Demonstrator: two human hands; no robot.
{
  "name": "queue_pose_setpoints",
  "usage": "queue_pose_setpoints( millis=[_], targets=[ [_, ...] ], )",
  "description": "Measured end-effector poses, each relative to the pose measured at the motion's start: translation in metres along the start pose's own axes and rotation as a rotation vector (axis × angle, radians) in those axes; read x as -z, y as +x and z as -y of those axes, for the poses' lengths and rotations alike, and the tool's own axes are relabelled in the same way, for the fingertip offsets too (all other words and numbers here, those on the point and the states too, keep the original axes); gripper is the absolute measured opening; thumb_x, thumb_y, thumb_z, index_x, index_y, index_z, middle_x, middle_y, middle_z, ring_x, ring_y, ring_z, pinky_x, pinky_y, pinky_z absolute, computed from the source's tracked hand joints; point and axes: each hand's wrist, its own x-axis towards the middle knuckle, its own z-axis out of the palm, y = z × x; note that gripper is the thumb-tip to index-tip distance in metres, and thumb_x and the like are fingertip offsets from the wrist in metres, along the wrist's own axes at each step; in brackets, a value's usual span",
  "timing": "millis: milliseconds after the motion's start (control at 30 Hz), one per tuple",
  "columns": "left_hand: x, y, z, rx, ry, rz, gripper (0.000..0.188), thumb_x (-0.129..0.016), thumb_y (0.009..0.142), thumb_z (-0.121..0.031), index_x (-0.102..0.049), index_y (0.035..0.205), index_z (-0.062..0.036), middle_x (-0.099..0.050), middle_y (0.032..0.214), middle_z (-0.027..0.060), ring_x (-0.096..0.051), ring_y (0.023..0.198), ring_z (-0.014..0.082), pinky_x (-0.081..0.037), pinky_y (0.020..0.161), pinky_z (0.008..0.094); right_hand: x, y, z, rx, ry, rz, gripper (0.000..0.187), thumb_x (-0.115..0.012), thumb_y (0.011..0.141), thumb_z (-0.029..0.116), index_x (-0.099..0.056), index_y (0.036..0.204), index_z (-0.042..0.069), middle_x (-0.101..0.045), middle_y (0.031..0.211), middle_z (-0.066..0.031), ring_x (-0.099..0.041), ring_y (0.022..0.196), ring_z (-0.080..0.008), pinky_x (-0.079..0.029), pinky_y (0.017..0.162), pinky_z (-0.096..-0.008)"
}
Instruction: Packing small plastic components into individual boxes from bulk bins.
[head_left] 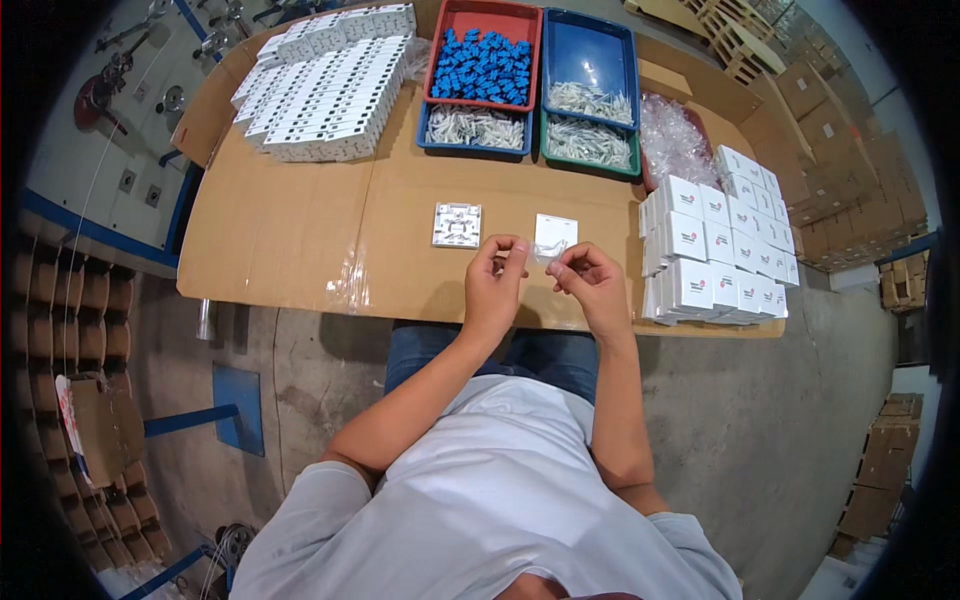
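small clear bag point(549, 253): pinched between both hands, up off the counter, right over the near edge, dead centre in front of the body
bag axis: runs roughly left-right, one end at each set of fingertips, so neither side really nearer; contents too small to tell
left hand point(497, 283): fingers curled, thumb and forefinger closed on the left end of the bag, rest of the fingers loosely folded
right hand point(590, 280): same deal, fingertips closed on the right end, palm turned inward
white square plate, face up point(555, 232): lies flat just beyond the bag, partly hidden behind it, a touch closer to the right hand
white square plate, back up point(457, 224): flat on the counter, left of the other one, nearer the left hand, clearly apart from it
counter point(300, 230): brown cardboard-covered top, some clear tape along the near edge
white boxes point(715, 250): stacked in rows at the right edge, just beside the right hand's side
loose clear bags point(670, 135): heap behind the boxes
trays point(585, 60): far side, well apart from both hands; red one with blue parts point(483, 65), blue ones with pale bagged bits
stacked white plates point(325, 90): far left, in long rows
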Motion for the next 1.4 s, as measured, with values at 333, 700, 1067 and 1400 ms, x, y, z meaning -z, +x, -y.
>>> queue_pose_setpoints(
  millis=[333,700,1067,1400],
  targets=[
    [0.020,0.011,0.010,-0.098,0.043,-0.081,0.022,-0.066,0.104,-0.022,-0.067,0.100,-0.0003,-0.066,0.080,0.0016,-0.058,0.067,0.0088,-0.047,0.062,0.0259,-0.009,0.007,-0.020,-0.028,-0.028,-0.019,0.009,-0.071,0.098,0.007,-0.068,0.104,0.001,-0.069,0.089,-0.0035,-0.064,0.076,-0.0086,-0.055,0.066,-0.0244],
    [0.026,0.006,0.006,-0.269,0.300,0.000,0.016,-0.062,0.106,-0.018,-0.063,0.106,-0.0023,-0.062,0.067,0.0042,-0.056,0.059,0.0100,-0.044,0.054,0.0269,-0.009,0.003,-0.025,-0.007,0.048,0.012,0.019,-0.072,0.097,0.006,-0.072,0.113,-0.003,-0.070,0.091,-0.0037,-0.063,0.073,-0.0071,-0.057,0.063,-0.0252],
    [0.026,0.014,0.019,-0.080,0.005,0.025,0.020,-0.060,0.108,-0.022,-0.061,0.114,-0.0029,-0.055,0.070,-0.0017,-0.047,0.060,0.0057,-0.039,0.056,0.0241,-0.006,0.004,-0.027,-0.039,0.024,-0.030,0.017,-0.070,0.096,0.003,-0.074,0.111,-0.002,-0.068,0.093,-0.0016,-0.058,0.069,-0.0063,-0.056,0.064,-0.0240],
    [0.041,0.019,0.028,0.538,-0.379,0.114,0.021,-0.064,0.104,-0.022,-0.063,0.113,-0.0031,-0.046,0.068,-0.0044,-0.043,0.057,0.0080,-0.039,0.057,0.0245,-0.012,0.005,-0.030,0.336,-0.449,-0.044,0.007,-0.078,0.089,0.001,-0.074,0.095,0.000,-0.066,0.099,-0.0027,-0.055,0.072,-0.0051,-0.045,0.063,-0.0201]
  ],
)
